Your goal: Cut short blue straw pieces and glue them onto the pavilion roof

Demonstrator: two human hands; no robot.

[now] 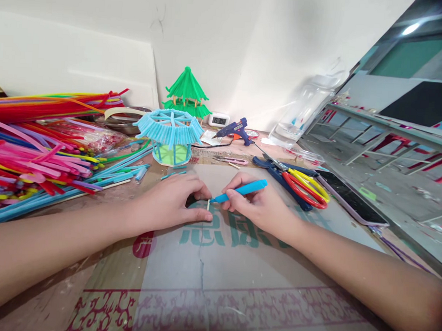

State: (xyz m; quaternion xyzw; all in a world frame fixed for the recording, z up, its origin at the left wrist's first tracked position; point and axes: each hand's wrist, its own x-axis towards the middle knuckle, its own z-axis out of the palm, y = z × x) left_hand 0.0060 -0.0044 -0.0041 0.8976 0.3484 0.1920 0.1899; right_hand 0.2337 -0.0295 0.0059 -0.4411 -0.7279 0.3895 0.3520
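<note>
L hand (175,203) rests on the flat grey-and-brown printed cardboard sheet (216,277) covering the desk, fingers curled, thumb + forefinger pinched shut on a short pale stick (208,204) held upright at approx. the centre of view. R hand (260,206), just beside at 3 o'clock, is closed in a writing grip round a slim light-blue pen-shaped tool (242,190). The tool's tip points to 9 o'clock and touches the stick; can't tell if it's a pen or a blade.

From the hands:
- 12 o'clock, near: light-blue drinking-straw pavilion model w/ green base (170,134). Behind it, by the wall, a green straw pagoda model (187,92) and a small white digital clock (219,120).
- 1 o'clock: blue hot-glue gun (234,129), w/ a pink utility knife (233,160) lying nearer.
- 2–3 o'clock: red-and-yellow-handled scissors (308,186) overlapping a dark-blue-handled cutting tool (277,172); a black smartphone (351,198) lies flat just beyond them.
- 1–2 o'clock, far: clear plastic bottle (304,113) leaning at the wall.
- 9–10 o'clock: big heap of multicoloured plastic straws (35,142), w/ loose blue ones spilling toward the pavilion.
</note>
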